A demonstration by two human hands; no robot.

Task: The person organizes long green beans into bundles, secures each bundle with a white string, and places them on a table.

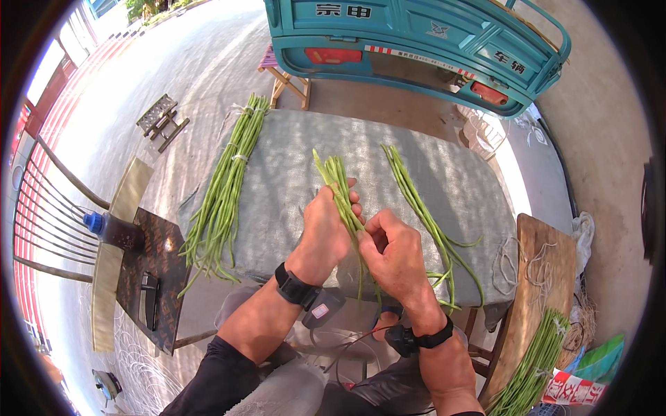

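My left hand [325, 223] is closed around a small bunch of green yard-long beans [337, 179] above the cloth-covered table [291, 135]. The thumb and forefinger of my right hand [398, 249] pinch at the lower part of that bunch. Several loose long beans [416, 203] lie on the cloth to the right. At the table's left side lies a large bundle of long beans [229, 182], tied with white string.
A wooden bench [525, 260] at the right bears loose string and another tied bean bundle [536, 359]. A chair [119, 208] with a dark bottle [122, 231] stands left. Beyond the table are a teal cargo vehicle [416, 31] and small stools [161, 122].
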